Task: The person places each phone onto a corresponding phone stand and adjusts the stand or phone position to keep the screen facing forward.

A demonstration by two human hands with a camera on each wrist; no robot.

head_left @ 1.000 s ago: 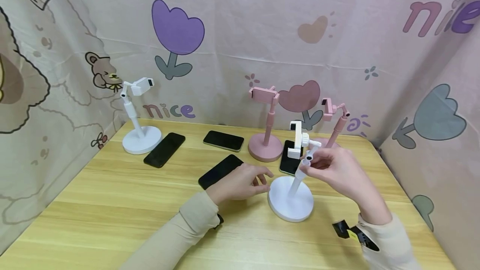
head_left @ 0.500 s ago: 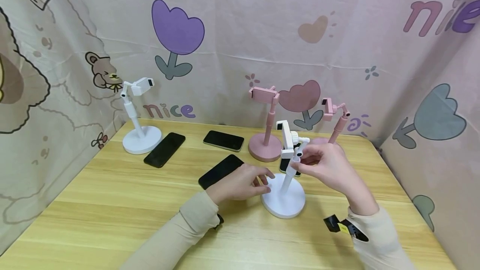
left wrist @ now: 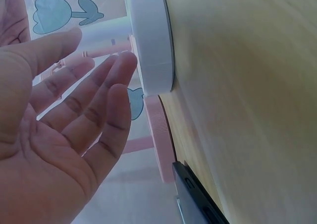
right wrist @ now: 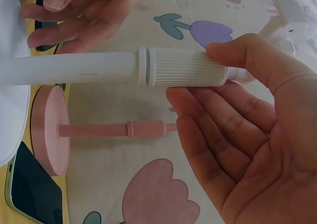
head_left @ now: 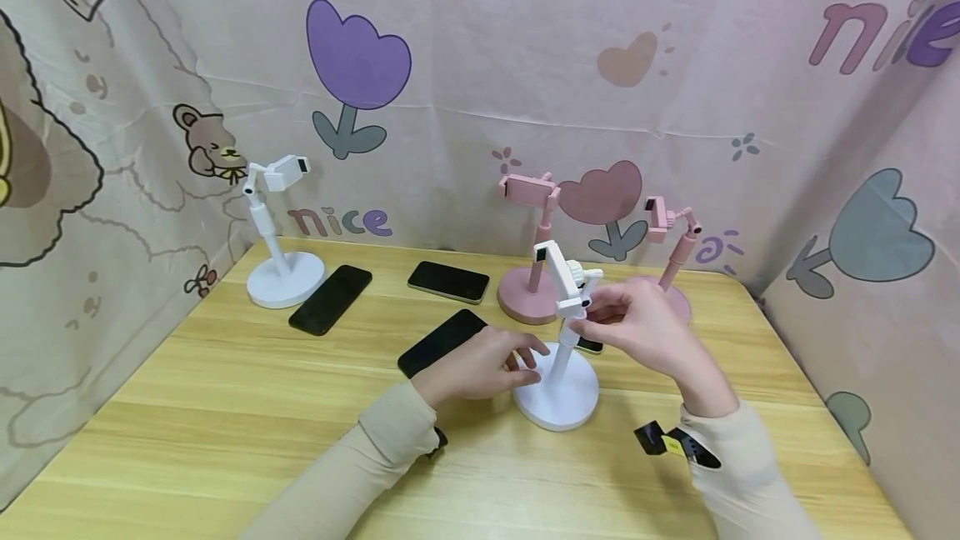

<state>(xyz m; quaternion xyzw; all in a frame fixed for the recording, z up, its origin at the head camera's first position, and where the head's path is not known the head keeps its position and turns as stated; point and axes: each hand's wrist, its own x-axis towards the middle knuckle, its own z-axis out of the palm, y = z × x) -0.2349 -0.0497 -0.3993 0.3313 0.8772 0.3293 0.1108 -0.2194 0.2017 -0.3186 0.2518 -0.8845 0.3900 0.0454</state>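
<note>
My right hand [head_left: 645, 327] pinches the white phone stand [head_left: 558, 398] by its post, below the clamp head. In the right wrist view, thumb and fingers lie on the ribbed collar [right wrist: 183, 68]. The stand is upright, its round base near the table's middle. My left hand [head_left: 480, 363] is at the left rim of that base, fingers loosely bent and holding nothing. The left wrist view shows its fingertips [left wrist: 126, 60] right beside the white base [left wrist: 153, 45]. A black phone [head_left: 438, 340] lies behind the left hand, partly covered by it.
Another white phone stand [head_left: 285, 282] is at the back left with a dark phone [head_left: 330, 300] beside it. A phone [head_left: 448, 282] lies at the back middle. Two pink stands, one left [head_left: 517, 298] and one right [head_left: 678, 252], flank a phone [head_left: 590, 346] mostly hidden.
My right hand has moved the white phone stand leftward, bringing its base up to the left hand's fingers. The left hand has stayed in place.
</note>
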